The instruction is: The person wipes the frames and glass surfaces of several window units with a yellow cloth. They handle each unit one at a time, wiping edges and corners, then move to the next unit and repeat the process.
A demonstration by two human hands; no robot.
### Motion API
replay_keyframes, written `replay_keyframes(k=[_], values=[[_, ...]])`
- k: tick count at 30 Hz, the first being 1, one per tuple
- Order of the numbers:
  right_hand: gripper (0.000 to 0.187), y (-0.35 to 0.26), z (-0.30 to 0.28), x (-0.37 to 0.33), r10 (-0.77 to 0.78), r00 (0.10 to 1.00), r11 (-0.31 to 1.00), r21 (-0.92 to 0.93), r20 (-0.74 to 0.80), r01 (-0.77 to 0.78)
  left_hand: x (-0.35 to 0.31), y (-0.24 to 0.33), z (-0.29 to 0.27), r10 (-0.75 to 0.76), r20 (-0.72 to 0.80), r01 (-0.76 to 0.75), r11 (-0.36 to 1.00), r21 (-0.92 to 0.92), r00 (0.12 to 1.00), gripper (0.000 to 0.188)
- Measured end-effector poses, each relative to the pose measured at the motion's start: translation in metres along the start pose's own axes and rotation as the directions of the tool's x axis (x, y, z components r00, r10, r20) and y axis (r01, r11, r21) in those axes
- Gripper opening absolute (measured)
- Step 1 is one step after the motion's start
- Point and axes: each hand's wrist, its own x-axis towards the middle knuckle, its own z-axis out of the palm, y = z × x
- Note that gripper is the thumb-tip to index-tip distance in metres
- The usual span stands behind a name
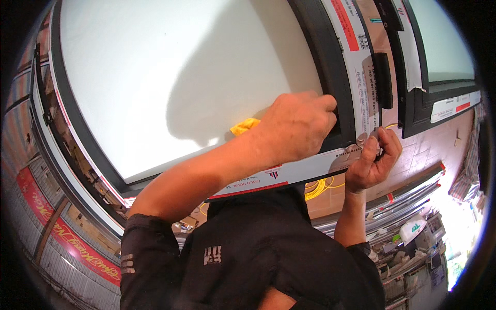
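Observation:
A dark-framed door or window panel (330,67) with a pale white pane (124,77) lies in front of me. White printed protective film (356,77) with red patches covers the outer face of its frame. My left hand (302,124) is closed over the inner frame edge near the close right corner; its fingertips are hidden. A yellow cloth (245,126) shows on the pane beside the left wrist, partly covered by the forearm. At the outer corner, my right hand (374,160) has thumb and fingers pinched on the film's edge, where a shiny wrinkled bit shows.
A second dark-framed panel (413,62) with torn film is at the right, across a narrow gap. A black block (382,80) sits along the near panel's edge. Yellow cord (320,190) lies coiled below. Long metal profiles (403,199) and a white helmet (412,229) are at lower right.

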Motion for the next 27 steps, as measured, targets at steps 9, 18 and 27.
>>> replay_keyframes(k=[9,18,27], values=[[0.025,0.001,0.001,0.002,-0.029,1.0,1.0,0.006,-0.001,0.029,-0.039,0.005,-0.042,-0.258,0.207,0.26,0.965,0.018,0.944,0.013],[0.025,0.002,0.0,0.0,0.012,1.0,1.0,0.028,0.007,-0.012,-0.007,0.006,-0.023,-0.251,0.206,0.268,0.962,-0.06,0.946,0.009],[0.027,-0.001,0.0,0.003,0.001,1.0,1.0,0.018,0.005,-0.001,-0.017,-0.001,-0.013,-0.077,0.095,0.073,0.996,0.044,0.992,0.013]])
